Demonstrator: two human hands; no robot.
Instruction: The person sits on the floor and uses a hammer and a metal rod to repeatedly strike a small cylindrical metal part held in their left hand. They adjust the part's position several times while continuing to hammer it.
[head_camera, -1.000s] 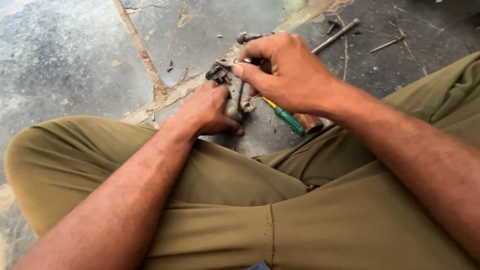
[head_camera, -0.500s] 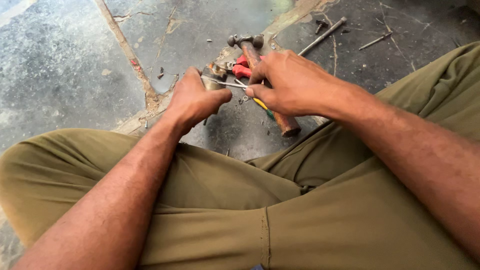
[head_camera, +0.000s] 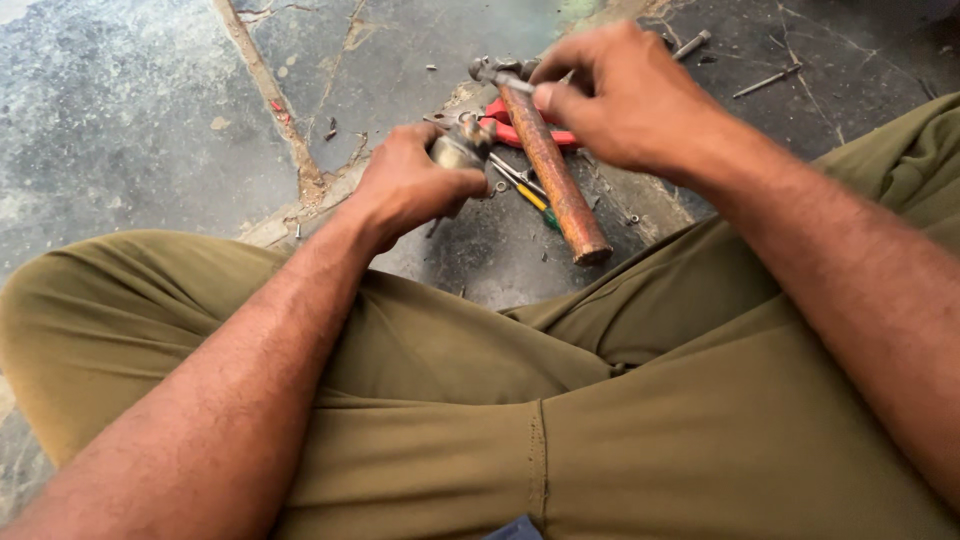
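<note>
Below, the person's crossed legs in olive trousers fill the near half of the view, one knee at the near left and the other thigh running up the right edge. Beyond them lies a rough, cracked concrete floor, grey and stained, with a raised seam running from the far middle toward the near left.

The right hand reaches in from the right and is closed around a hammer, gripping it high up, just under the head; the thumb presses against the wooden handle. The hammer's rust-brown handle slants toward the near right, its butt end hanging just over the floor in front of the trousers, while the dark metal head points to the far left. The left hand comes in from the near left and is curled tightly around a small rounded metal part, which sits at the fingertips, just left of the hammer handle and near its head.

Under the hammer, red-handled pliers lie on the floor, partly hidden. A thin screwdriver with a yellow and green handle lies beside them. Farther right, a metal rod and a long nail rest well apart from the hands.
</note>
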